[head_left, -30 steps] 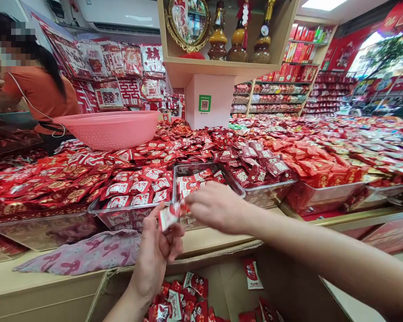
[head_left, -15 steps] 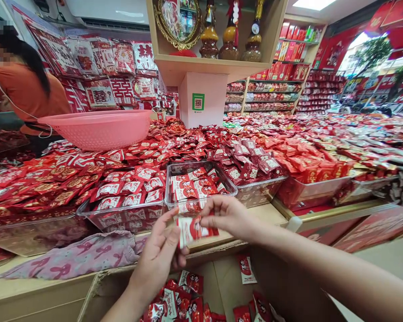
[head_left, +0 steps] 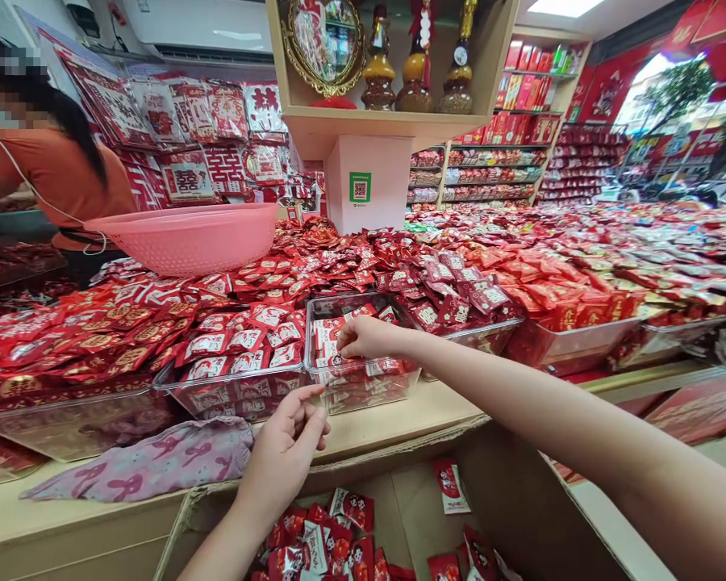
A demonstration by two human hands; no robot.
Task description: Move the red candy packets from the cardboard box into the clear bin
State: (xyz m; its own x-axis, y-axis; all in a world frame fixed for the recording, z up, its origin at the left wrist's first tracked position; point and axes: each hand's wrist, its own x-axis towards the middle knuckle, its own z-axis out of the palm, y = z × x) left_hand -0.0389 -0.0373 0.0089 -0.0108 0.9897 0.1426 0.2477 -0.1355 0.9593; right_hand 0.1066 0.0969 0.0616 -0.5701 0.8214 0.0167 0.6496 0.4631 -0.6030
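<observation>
My right hand (head_left: 369, 337) reaches into the clear plastic bin (head_left: 369, 371) in the middle, which holds rows of small red and white packets (head_left: 327, 329). Its fingers are pinched on a packet there, mostly covered by the hand. In front of the bin, my left hand (head_left: 290, 432) hangs above the edge of a cardboard box with nothing in it, index finger stretched out and thumb apart. Inside the cardboard box (head_left: 393, 452) lie more loose packets (head_left: 330, 545) of the same red and white look.
Bins heaped with red packets (head_left: 248, 339) stand on both sides. A patterned cloth (head_left: 151, 464) lies on the counter edge at left. Behind are a pink basket (head_left: 187, 238), a pillar (head_left: 372, 190) with a shelf above, and a person in an orange top (head_left: 85, 177).
My right hand has moved forward from my left hand into the middle bin, taking the packet with it. The left hand has let go of the packet and stays near its former place.
</observation>
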